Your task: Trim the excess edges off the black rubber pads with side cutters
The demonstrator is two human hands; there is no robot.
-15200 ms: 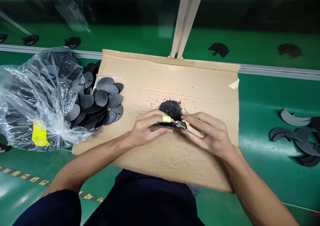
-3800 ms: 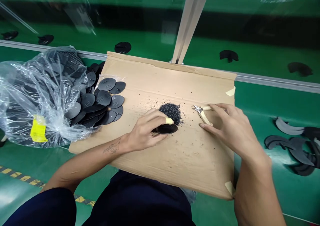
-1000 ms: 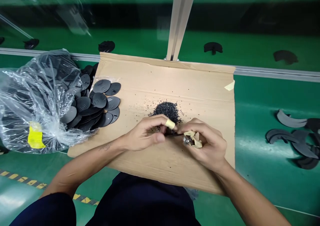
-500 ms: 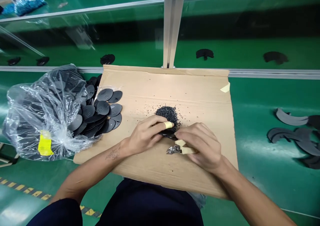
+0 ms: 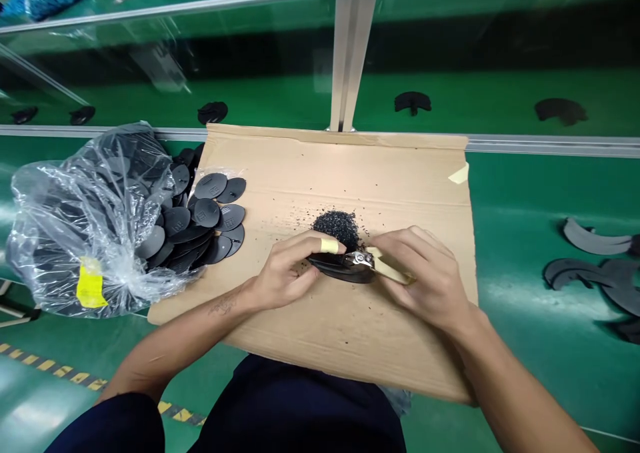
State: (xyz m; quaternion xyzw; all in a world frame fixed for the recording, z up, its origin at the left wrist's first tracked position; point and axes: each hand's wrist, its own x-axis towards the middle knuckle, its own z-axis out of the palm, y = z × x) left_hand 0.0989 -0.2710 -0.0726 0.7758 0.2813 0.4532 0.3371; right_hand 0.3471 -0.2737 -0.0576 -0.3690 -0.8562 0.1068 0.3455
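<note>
My left hand point(image 5: 293, 266) pinches a black oval plastic piece point(image 5: 345, 269) by its left end, with yellow tape around one finger. Closed around the yellowish handles of a pair of nippers point(image 5: 363, 259) is my right hand point(image 5: 420, 269). The metal jaws lie over the upper edge of the plastic piece; whether they touch it I cannot tell. Just behind both hands is a heap of small black clippings point(image 5: 337, 229) on the cardboard sheet point(image 5: 300, 339).
To the left, a clear plastic bag point(image 5: 85, 233) with a yellow label spills dark oval pieces point(image 5: 206, 213) onto the cardboard. Curved black parts point(image 5: 600, 276) lie on the green table at right. A metal post point(image 5: 353, 53) rises behind the cardboard.
My right hand has swung the nippers up and over the plastic piece, jaws now pointing left at its edge. The piece has been turned to show more of its length.
</note>
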